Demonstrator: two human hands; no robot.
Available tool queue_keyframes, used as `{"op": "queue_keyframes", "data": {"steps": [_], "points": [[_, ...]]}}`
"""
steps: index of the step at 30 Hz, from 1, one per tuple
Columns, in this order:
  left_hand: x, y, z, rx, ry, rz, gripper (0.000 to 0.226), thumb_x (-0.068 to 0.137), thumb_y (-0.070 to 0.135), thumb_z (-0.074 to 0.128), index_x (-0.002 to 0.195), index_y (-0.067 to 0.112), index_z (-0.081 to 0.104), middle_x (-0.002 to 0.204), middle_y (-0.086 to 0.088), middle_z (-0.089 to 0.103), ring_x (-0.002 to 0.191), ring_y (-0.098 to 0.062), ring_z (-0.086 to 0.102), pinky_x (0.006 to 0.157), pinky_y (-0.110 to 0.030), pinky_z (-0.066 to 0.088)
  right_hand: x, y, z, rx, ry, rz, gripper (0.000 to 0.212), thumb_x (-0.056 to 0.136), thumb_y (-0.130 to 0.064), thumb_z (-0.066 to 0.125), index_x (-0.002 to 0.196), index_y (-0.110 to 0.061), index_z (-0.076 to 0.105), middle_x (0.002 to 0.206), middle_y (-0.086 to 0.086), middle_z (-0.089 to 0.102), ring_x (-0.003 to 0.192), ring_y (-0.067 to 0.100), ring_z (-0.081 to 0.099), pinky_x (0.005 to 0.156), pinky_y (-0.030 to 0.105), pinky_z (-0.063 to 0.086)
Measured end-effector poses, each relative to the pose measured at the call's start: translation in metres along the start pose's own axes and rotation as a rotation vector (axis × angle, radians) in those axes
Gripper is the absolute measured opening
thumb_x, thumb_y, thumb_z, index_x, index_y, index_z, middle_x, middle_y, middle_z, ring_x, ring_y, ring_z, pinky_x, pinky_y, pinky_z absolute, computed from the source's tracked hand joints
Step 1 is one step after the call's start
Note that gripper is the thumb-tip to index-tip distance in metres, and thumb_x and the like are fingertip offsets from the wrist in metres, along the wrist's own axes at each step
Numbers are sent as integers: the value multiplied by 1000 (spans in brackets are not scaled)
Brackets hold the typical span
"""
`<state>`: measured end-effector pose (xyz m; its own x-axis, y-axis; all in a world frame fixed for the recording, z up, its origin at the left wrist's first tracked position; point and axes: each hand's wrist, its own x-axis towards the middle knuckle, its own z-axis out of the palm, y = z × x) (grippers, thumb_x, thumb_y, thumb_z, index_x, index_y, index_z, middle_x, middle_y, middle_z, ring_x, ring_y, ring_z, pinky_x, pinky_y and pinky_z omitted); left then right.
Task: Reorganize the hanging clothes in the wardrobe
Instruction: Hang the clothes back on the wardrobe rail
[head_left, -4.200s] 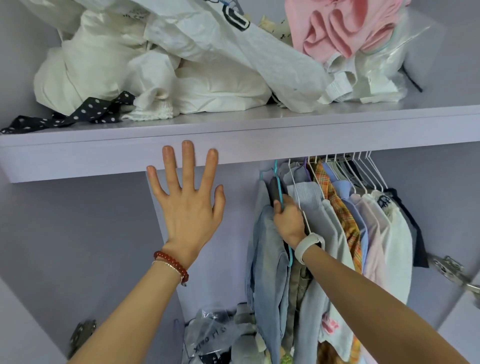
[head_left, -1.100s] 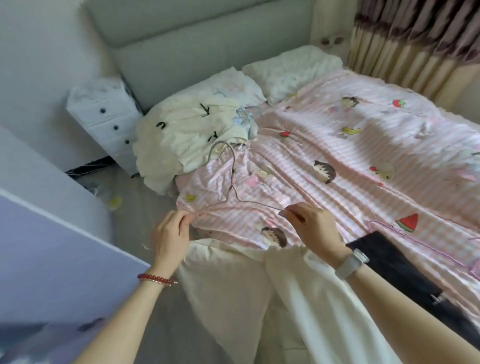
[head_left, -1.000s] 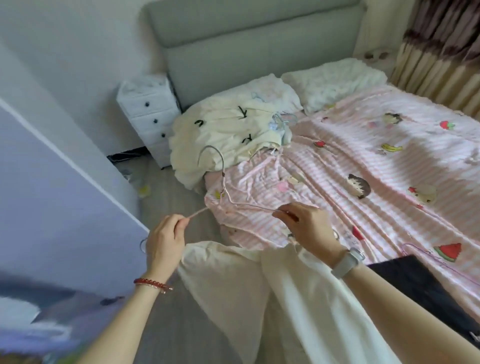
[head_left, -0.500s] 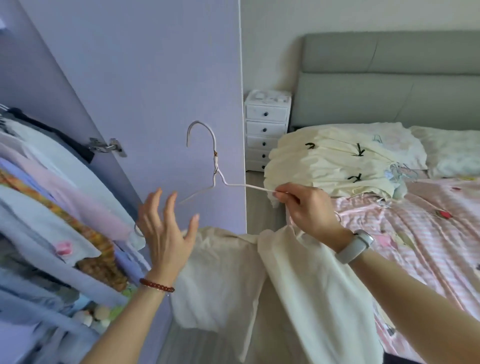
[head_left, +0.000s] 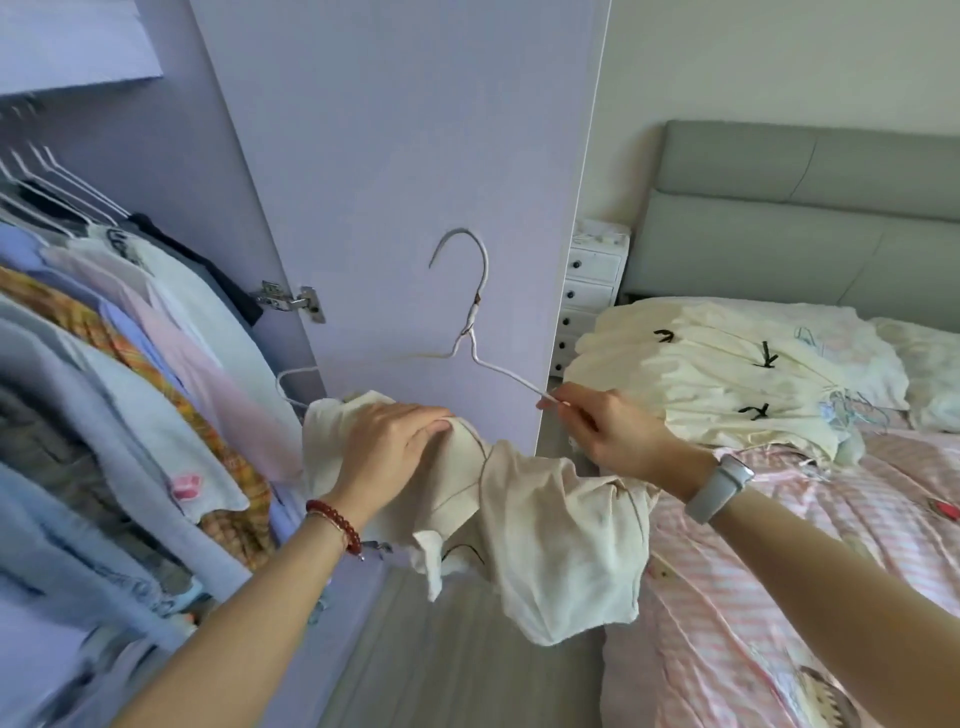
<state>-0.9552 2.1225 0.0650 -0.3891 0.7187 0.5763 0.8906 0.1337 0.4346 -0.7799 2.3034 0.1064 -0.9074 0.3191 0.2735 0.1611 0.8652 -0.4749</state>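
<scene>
One lilac wardrobe door (head_left: 395, 156) – open, pink-striped bed (head_left: 779, 571) rt

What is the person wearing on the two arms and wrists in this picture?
Both forearms are bare; no sleeves show. The left hand has a bracelet of dark red round beads on its wrist, with a thin pale band beside it. The right hand has a watch with a pale grey-white strap on its wrist.

A white wire hanger (head_left: 470, 332), a cream cotton garment (head_left: 545, 530), a lilac wardrobe door (head_left: 405, 130), pink-and-white striped bedding (head_left: 779, 545), and an orange plaid shirt (head_left: 156, 374).
</scene>
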Motion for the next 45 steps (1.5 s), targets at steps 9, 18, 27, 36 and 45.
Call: {"op": "queue_keyframes", "data": {"steps": [9,18,27,36,45], "points": [[5,2,-50,132,260,-62,17,83,3,57,90,0,71,86,-10,72,79,-18,64,77,-23,45,66,6,40,-132,173,108,24,95,-33,43,105,-26,63,86,8,69,82,37,60,65,36,44],[-47,-1,-91,223,293,-112,27,86,14,49,86,-1,71,82,-11,71,83,-10,57,80,-25,44,121,-4,96,-48,92,147,25,96,-30,40,105,-24,63,93,13,68,86,38,59,64,33,38],[-98,15,-131,204,264,-275,32,87,26,50,84,3,72,73,-2,68,72,-9,55,74,-23,42,147,-31,146,79,-88,262,23,92,-25,42,94,-32,64,92,11,63,74,31,46,68,32,37],[-173,-29,-93,589,-673,-849,42,95,37,41,137,30,37,143,9,36,129,-17,33,100,-35,29,135,-103,127,212,128,-301,23,94,-24,48,94,-11,67,68,15,66,61,39,58,56,39,44],[-99,-16,-58,-137,95,-980,37,90,45,50,115,18,53,105,8,60,100,-11,55,81,-21,40,124,-122,101,305,109,-304,22,93,-29,49,89,-17,68,49,-16,41,56,19,39,56,29,33]]}}
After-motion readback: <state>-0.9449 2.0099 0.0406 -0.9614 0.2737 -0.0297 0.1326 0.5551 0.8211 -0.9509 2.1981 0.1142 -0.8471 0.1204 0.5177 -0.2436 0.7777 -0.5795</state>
